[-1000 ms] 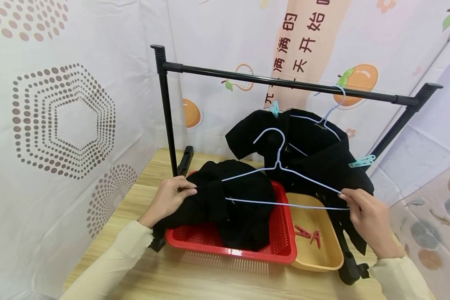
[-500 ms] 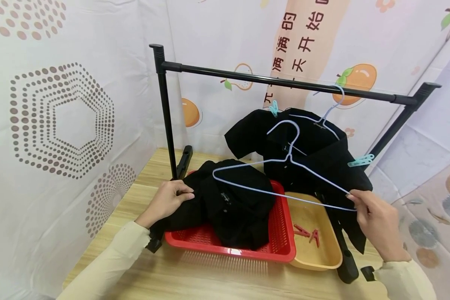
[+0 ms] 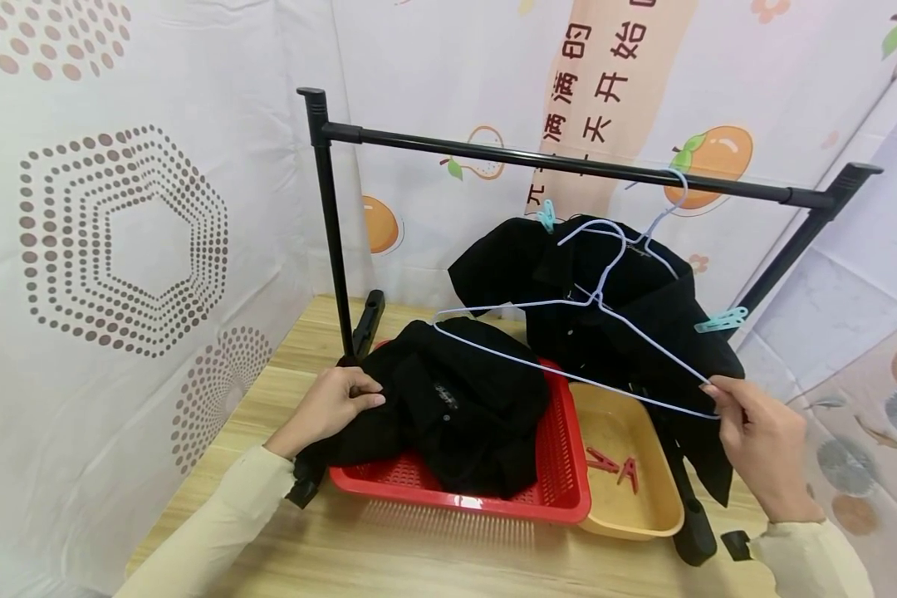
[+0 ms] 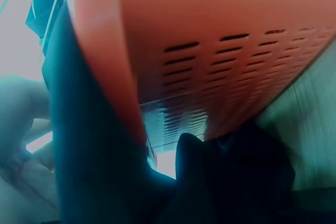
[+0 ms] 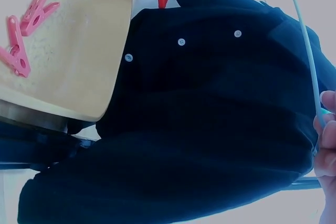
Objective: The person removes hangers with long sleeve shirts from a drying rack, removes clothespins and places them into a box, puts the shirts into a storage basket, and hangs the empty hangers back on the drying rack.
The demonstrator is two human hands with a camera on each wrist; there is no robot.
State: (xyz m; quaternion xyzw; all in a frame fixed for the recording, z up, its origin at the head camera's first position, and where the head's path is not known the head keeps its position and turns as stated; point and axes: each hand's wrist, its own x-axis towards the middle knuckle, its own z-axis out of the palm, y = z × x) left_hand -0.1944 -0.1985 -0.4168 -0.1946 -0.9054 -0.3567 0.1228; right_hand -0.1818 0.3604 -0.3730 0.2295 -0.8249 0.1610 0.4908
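Observation:
A black shirt with a collar and a small label lies heaped in the red basket. My left hand pinches its cloth at the basket's left side; in the left wrist view the dark fabric hangs beside the fingers and over the rim. With my right hand I grip the right corner of a light blue wire hanger. The hanger is tilted in the air, its left end over the heaped shirt. Its hook overlaps a second black shirt, which hangs on another blue hanger.
A black rack's bar spans the back. Light blue clothespins are clipped to the hanging shirt. Right of the basket, a yellow tray holds two pink clothespins. Wooden tabletop shows in front; patterned curtains surround it.
The hanger's left end has come out from under the cloth of the basket shirt. My right hand has moved right and tilted the hanger upward. The left hand has dropped slightly.

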